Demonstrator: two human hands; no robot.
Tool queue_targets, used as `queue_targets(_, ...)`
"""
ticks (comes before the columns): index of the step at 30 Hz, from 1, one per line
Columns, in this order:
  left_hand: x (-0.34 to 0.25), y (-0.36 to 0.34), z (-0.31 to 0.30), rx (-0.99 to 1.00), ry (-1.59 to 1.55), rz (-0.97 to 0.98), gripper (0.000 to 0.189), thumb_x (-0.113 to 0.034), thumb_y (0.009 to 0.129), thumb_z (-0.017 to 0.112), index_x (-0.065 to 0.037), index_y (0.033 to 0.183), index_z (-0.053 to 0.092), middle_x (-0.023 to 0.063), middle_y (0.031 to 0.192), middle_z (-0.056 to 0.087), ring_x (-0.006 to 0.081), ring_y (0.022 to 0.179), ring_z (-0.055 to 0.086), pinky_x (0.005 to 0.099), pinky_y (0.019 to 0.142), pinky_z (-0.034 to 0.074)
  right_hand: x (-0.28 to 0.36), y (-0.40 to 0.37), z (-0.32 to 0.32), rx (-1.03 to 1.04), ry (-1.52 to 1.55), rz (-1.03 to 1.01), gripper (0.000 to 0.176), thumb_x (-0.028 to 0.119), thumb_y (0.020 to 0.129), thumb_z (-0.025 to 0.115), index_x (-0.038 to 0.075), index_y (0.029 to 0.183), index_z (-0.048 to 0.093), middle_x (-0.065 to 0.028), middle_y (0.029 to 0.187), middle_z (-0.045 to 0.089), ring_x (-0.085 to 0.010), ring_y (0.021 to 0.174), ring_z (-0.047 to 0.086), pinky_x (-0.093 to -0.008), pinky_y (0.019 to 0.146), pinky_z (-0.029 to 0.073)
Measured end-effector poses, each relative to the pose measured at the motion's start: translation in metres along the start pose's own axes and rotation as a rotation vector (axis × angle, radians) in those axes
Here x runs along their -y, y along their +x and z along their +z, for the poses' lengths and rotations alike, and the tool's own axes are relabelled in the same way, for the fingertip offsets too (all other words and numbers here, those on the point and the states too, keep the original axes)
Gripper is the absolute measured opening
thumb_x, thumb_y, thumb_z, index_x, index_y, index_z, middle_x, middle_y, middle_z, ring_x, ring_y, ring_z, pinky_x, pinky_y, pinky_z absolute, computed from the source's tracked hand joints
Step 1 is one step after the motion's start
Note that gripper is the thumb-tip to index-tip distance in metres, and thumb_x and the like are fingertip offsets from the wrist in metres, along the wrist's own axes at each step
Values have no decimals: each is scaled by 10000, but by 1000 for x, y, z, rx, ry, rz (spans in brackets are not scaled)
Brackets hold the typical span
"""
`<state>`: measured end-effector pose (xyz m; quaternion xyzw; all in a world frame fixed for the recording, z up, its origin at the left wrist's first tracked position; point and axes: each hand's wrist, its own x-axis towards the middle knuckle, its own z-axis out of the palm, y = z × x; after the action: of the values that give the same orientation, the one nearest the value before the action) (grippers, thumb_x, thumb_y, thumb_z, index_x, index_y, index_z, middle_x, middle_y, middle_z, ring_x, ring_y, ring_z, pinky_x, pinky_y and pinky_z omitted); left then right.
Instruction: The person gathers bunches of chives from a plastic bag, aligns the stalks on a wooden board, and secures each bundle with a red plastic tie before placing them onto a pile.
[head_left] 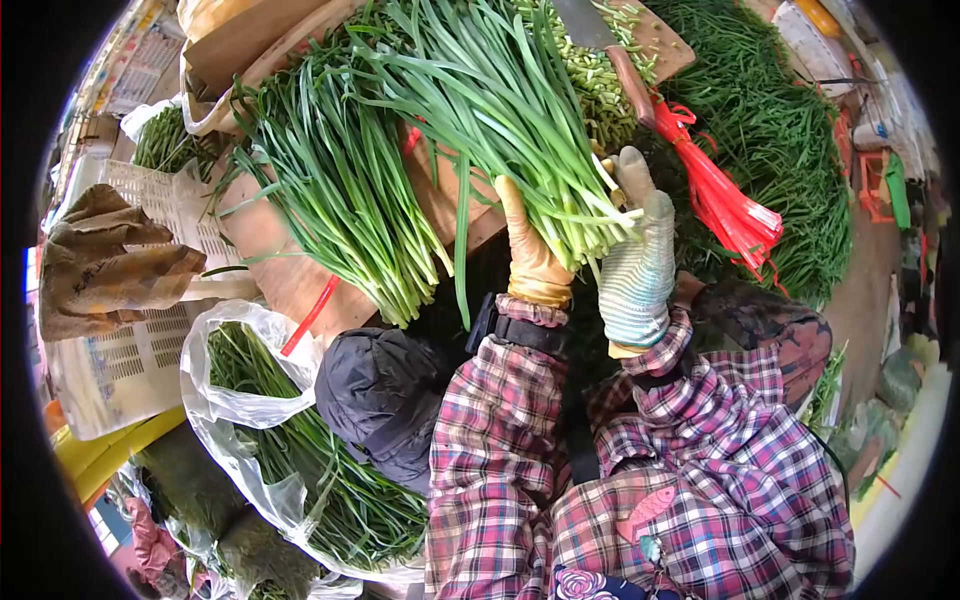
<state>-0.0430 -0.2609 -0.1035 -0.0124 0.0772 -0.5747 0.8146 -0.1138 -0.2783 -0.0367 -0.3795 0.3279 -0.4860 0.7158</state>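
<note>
Ten gloved fingers [515, 212] around chive bunch [490, 100]

"How many bunches of greens?"
"Two: the held bunch [500, 110] and the lying bunch [340, 190]."
"Gloved hands?"
"Two: left hand [535, 255] and right hand [635, 270]."
"And the rest?"
"One knife [607, 55], one plastic bag [215, 400], one bundle of red ties [720, 200], one white crate [150, 350]."

Soft, even daylight is filling the scene, keeping the colours bright, with only faint shadows lying under the bunch of green stalks [500, 110]. The fisheye lens is bending everything toward a black circular border. The clear plastic bag [215, 400] is glaring mildly, and the outer edges are blurring slightly.
</note>
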Motion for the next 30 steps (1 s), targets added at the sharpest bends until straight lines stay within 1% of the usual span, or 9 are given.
queue_targets(4,-2,-3,15,101,-20,-12,813,-602,765,552,18,1269,401,225,1183,516,364,1026,543,514,874,460,26,-4,-23,211,-694,-362,382,154,947,388,-23,1284,413,-155,1311,438,-239,1202,431,-347,1023,332)
queue_targets(7,-6,-4,12,73,-64,-62,813,-608,763,549,16,1266,407,225,1175,521,369,1012,549,519,868,464,37,-8,-50,268,-597,-304,378,40,840,581,10,1210,505,-133,1247,515,-196,1029,557,-301,882,447)
queue_targets(9,-5,-4,8,57,-58,-119,814,-610,763,548,14,1265,409,226,1173,521,372,1005,552,521,865,465,43,-3,-49,441,-1014,-678,323,-39,776,609,-1,1096,582,-125,1084,612,-201,885,607,-297,784,484)
queue_targets(14,-10,-3,2,68,86,-39,763,-579,775,563,1,1252,427,202,1145,546,346,987,566,482,849,480,63,-16,-19,423,-1154,-358,190,6,701,648,17,890,666,-113,692,610,-247,614,588,-319,575,463)
queue_targets(21,2,-8,14,4,152,131,701,-546,795,561,-29,1252,436,157,1182,538,300,1049,540,436,922,438,42,-12,-13,336,-1275,-738,194,55,712,668,89,902,653,-56,660,568,-257,566,540,-365,505,421)
queue_targets(23,0,-11,20,73,115,59,674,-519,825,537,-23,1268,424,170,1201,525,317,1061,531,450,942,417,39,-10,-13,506,-1451,-735,155,75,725,658,83,880,650,-54,706,598,-260,598,559,-335,534,434)
queue_targets(25,-7,-10,19,9,106,-77,754,-561,813,508,3,1297,381,208,1243,483,372,1098,497,488,945,408,59,-19,2,580,-1093,-495,157,46,713,667,68,868,662,-61,746,620,-229,617,581,-302,546,438)
queue_targets(28,-8,-11,23,78,-99,-88,755,-564,801,524,16,1270,409,243,1206,494,371,1044,527,510,887,436,66,-31,-33,247,-925,-202,206,22,722,695,20,926,668,-94,774,632,-139,648,596,-273,602,479)
queue_targets(30,-7,-11,27,53,-89,-52,763,-569,797,527,17,1270,408,248,1206,491,373,1038,530,514,884,437,65,-27,-45,368,-1138,-35,314,176,753,707,-15,992,637,-117,837,647,-119,681,606,-241,630,488)
